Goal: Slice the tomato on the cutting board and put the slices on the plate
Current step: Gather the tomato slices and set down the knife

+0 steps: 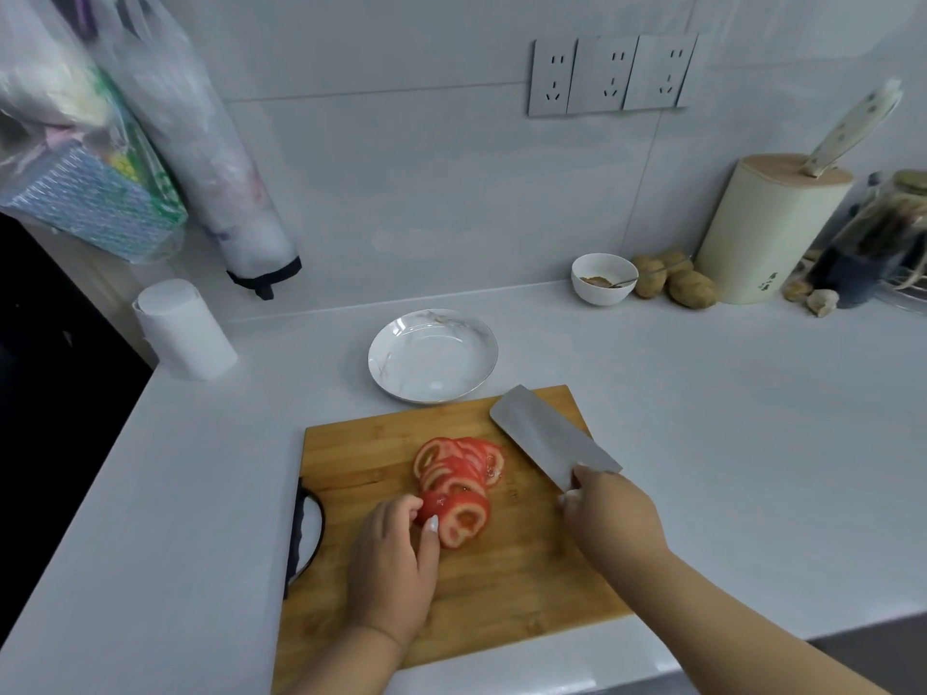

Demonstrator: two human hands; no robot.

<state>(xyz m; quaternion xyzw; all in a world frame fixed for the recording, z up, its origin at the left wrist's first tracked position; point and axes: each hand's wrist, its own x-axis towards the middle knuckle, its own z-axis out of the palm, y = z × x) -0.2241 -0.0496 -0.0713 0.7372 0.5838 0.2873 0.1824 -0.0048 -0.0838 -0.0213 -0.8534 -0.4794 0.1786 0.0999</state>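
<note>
White counter (pixel 702 418), sliced tomato (pixel 459 486), cleaver (pixel 549 436)

Wooden cutting board (pixel 501 584) on white worktop (pixel 727 418). Tomato slices (pixel 459 466) fanned near board's middle. Left hand (pixel 396 564) pinches tomato end piece (pixel 459 516), fingers (pixel 432 524) on cut face. Right hand (pixel 609 511) grips cleaver (pixel 549 436), blade lifted, angled away over board's far right corner. Empty plate (pixel 434 356) just beyond board. Small bowl (pixel 603 279), potatoes (pixel 677 280), knife block (pixel 767 228) along wall.

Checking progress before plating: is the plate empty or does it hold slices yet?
Empty. The plate shows only bare white; all tomato slices lie on the cutting board.
</note>
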